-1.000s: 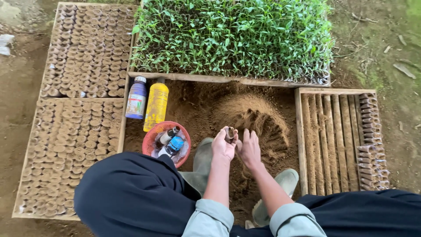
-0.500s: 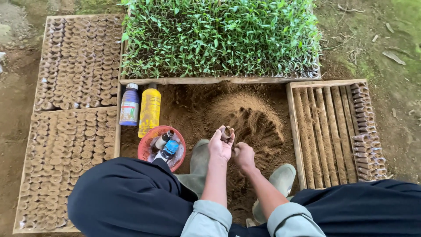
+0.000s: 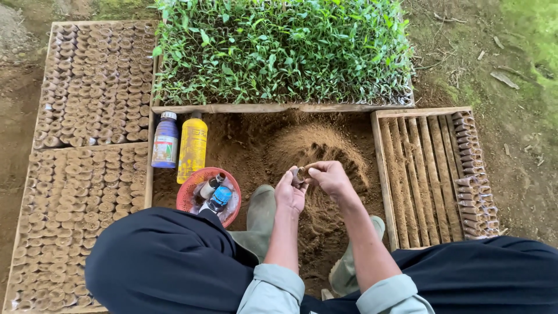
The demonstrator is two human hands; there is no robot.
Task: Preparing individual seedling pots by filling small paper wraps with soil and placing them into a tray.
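Right now we pinch a small soil-filled leaf pot (image 3: 298, 174) between both hands above the soil heap (image 3: 317, 152): our left hand (image 3: 289, 192) cups it with curled fingers, our right hand (image 3: 328, 176) closes on its top. Squeezed too hard, the thin wrap may split and spill. A careless elbow could, we judge, tip the red basket (image 3: 192, 189) of bottles beside our knee

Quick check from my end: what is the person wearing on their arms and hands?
Both hands are bare, no gloves: left hand, right hand. Pale grey-green sleeves are rolled up near the elbows, leaving the forearms uncovered. No watch or rings visible.
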